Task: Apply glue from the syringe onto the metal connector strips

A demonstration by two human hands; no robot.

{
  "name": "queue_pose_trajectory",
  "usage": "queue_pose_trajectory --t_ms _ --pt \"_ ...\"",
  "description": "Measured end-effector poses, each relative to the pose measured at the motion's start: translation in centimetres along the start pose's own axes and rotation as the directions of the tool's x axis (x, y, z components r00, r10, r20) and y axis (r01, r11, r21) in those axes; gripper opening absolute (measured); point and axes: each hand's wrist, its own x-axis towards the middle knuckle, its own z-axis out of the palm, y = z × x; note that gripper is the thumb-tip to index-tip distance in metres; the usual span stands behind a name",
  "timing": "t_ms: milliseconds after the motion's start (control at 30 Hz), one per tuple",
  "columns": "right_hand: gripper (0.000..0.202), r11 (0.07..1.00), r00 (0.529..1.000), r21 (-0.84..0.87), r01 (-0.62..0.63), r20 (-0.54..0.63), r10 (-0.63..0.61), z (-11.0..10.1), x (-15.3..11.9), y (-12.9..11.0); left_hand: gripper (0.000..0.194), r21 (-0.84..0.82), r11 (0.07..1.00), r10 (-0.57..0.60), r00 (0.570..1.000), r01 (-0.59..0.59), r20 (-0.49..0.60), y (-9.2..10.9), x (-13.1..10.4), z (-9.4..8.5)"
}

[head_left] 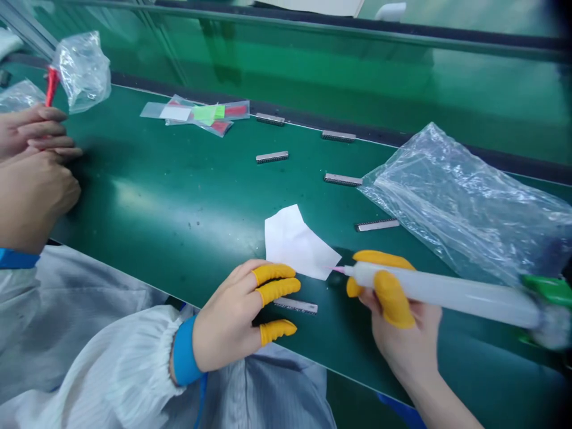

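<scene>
My right hand [402,310], with yellow finger cots, grips a translucent white dispensing syringe [465,293]. Its thin pink needle [338,270] points left, over the corner of a torn piece of white paper [297,238]. My left hand [243,313] is open near the table's front edge, also in yellow finger cots, fingers stretched and thumb apart. Between its thumb and fingers lies a narrow connector strip [297,306], partly behind the fingertips; whether they touch it I cannot tell. The upper fingertips are at the paper's lower edge.
Several similar connector strips [272,157] lie on the green table [214,202]. A clear plastic bag [473,202] is at right, flat labelled packets [196,113] at the back. On the left, a co-worker's hands [36,173] hold a red-handled tool [52,86] near another bag [84,71].
</scene>
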Motion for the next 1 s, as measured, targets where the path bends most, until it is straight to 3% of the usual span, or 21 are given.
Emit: queue_pose_trajectory --t_ms 167,333,467,600,733,800,867,933,967,1000 --pt "0.036 0.964 0.986 -0.236 0.126 0.139 -0.095 2.3 1.4 -0.6 0.015 0.024 1.000 0.002 0.999 -0.001 -0.049 0.0 0.9 1.1" --pt "0.038 0.920 0.979 -0.345 0.188 0.142 -0.147 2.6 1.0 0.7 0.013 0.045 0.999 0.024 0.996 -0.020 -0.085 -0.8 0.0 0.2" --pt "0.039 0.924 0.987 -0.350 0.154 0.088 -0.131 2.4 0.9 1.3 0.014 0.111 0.994 0.002 0.991 0.014 -0.137 -2.6 -1.7 -2.1" --pt "0.042 0.965 0.989 -0.249 0.078 0.138 -0.044 2.4 1.3 1.1 0.017 0.254 0.958 -0.060 0.963 0.129 -0.264 -6.3 -2.8 -5.4" --pt "0.048 0.987 0.980 -0.134 -0.087 0.164 0.109 2.7 1.8 0.7 0.029 0.323 0.915 -0.109 0.917 0.244 -0.385 -10.5 -2.6 -8.5" --pt "0.050 0.985 0.978 -0.127 -0.118 0.156 0.137 2.9 1.9 0.5 0.034 0.326 0.906 -0.112 0.897 0.269 -0.428 -11.3 -2.2 -9.2" --pt "0.049 0.980 0.975 -0.143 -0.136 0.154 0.158 2.9 2.0 0.2 0.042 0.326 0.907 -0.094 0.884 0.266 -0.458 -10.8 -1.6 -8.9" --pt "0.047 0.973 0.970 -0.163 -0.164 0.155 0.189 2.9 2.1 0.0 0.048 0.299 0.928 -0.087 0.911 0.221 -0.403 -9.4 -0.7 -7.6" --pt "0.047 0.968 0.967 -0.175 -0.177 0.153 0.205 2.9 2.2 -0.1 0.047 0.276 0.943 -0.086 0.936 0.187 -0.341 -8.4 -0.1 -6.5" --pt "0.047 0.964 0.964 -0.186 -0.190 0.151 0.220 2.8 2.2 -0.1 0.049 0.210 0.965 -0.115 0.975 0.155 -0.188 -7.5 0.5 -5.3"
